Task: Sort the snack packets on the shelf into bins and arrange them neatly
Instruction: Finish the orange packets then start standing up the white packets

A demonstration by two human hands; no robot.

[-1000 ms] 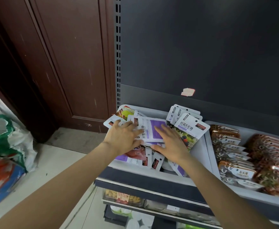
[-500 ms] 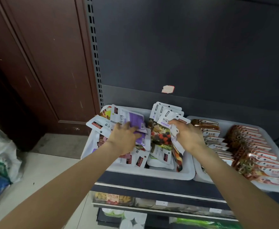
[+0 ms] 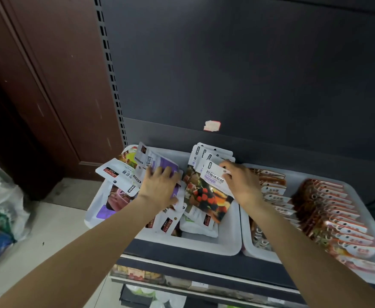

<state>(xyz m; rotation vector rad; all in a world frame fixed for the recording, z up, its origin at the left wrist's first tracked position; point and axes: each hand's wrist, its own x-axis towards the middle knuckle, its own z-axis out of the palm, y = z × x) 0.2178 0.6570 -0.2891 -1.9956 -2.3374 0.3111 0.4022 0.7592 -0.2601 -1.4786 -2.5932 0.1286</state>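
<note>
A white bin (image 3: 231, 241) on the dark shelf holds a loose heap of white snack packets. My left hand (image 3: 158, 187) lies over a purple-and-white packet (image 3: 160, 162) on the heap's left side, fingers spread across it. My right hand (image 3: 242, 181) pinches the top of a berry-print packet (image 3: 206, 196), which stands tilted in front of a row of upright matching packets (image 3: 206, 154). More packets lie flat and crooked under both hands.
A second white bin (image 3: 360, 196) to the right holds neat rows of orange-brown packets (image 3: 329, 216). A brown wooden panel (image 3: 48, 85) and sacks (image 3: 2, 207) on the floor are at left. A lower shelf (image 3: 182, 278) carries more goods.
My right hand left the purple packet, moved right and took the berry-print packet. My left hand stayed on the purple packet, which tilted up. The view shifted left to right.
</note>
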